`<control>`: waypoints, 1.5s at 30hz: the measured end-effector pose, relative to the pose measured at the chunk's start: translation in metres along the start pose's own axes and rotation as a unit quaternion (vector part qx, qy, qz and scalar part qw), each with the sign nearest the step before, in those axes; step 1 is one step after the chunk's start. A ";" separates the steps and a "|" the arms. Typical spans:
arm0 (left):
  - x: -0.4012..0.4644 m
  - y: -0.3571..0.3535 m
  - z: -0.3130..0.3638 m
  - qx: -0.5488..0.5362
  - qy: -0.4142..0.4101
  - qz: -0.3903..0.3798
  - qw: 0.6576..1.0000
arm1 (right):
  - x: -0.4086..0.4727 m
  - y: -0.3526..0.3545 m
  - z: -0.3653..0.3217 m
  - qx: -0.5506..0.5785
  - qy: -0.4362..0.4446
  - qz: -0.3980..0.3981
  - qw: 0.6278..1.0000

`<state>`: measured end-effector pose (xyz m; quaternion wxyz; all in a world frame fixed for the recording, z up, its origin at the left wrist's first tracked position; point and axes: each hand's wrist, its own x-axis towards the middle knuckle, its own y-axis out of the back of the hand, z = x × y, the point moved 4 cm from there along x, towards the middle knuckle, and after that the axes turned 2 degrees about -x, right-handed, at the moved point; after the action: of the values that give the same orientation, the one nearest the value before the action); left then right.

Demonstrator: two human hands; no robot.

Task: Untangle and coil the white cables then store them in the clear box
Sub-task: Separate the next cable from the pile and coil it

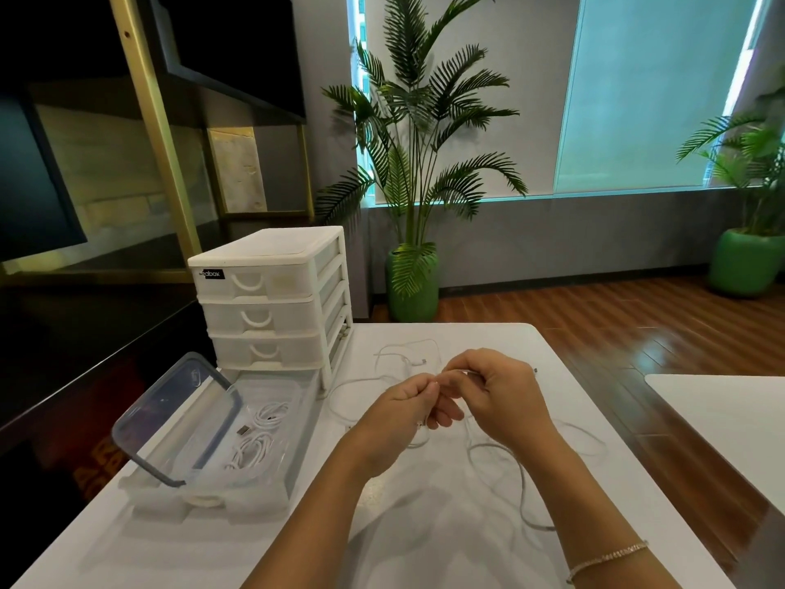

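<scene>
Between both hands (pixel 450 401), white cable (pixel 505 457)

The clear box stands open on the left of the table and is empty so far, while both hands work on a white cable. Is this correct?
Not quite: the clear box is not empty. The head view shows coiled white cables already inside. The rest holds: left hand and right hand hold a white cable.

Propped lid (pixel 170 423) and drawer unit (pixel 272 299) flank the open clear box (pixel 255 482).

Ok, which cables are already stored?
The two coiled cables inside the clear box. The others lie loose on the table or are held by both hands.
</scene>
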<state>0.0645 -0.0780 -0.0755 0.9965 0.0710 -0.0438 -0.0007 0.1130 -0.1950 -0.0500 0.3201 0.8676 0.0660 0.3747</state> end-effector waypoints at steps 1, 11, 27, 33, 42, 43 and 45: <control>0.000 0.000 0.000 -0.011 0.003 -0.003 1.000 | 0.000 0.001 0.001 0.003 -0.001 0.005 1.000; -0.002 0.002 -0.004 -0.045 0.053 -0.048 0.996 | -0.002 0.002 -0.006 0.022 0.020 0.075 0.997; -0.001 0.007 0.009 -0.539 0.003 0.007 0.842 | -0.004 -0.004 -0.004 -0.008 -0.022 -0.028 0.999; 0.002 0.023 0.007 -0.618 -0.030 0.094 0.780 | -0.006 -0.010 -0.010 -0.158 0.041 -0.124 0.979; 0.003 0.019 0.004 -0.357 -0.026 0.168 0.919 | -0.005 -0.008 -0.013 -0.170 0.027 -0.153 0.973; 0.004 0.018 0.004 -0.310 -0.032 0.173 0.934 | -0.006 -0.007 -0.014 -0.168 0.024 -0.164 0.972; 0.003 0.017 0.007 -0.246 -0.039 0.185 0.950 | -0.006 -0.006 -0.017 -0.162 0.020 -0.188 0.968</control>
<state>0.0672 -0.0623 -0.0664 0.9631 -0.1861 -0.0937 0.1704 0.0976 -0.1837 -0.0489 0.5198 0.7686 0.1730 0.3304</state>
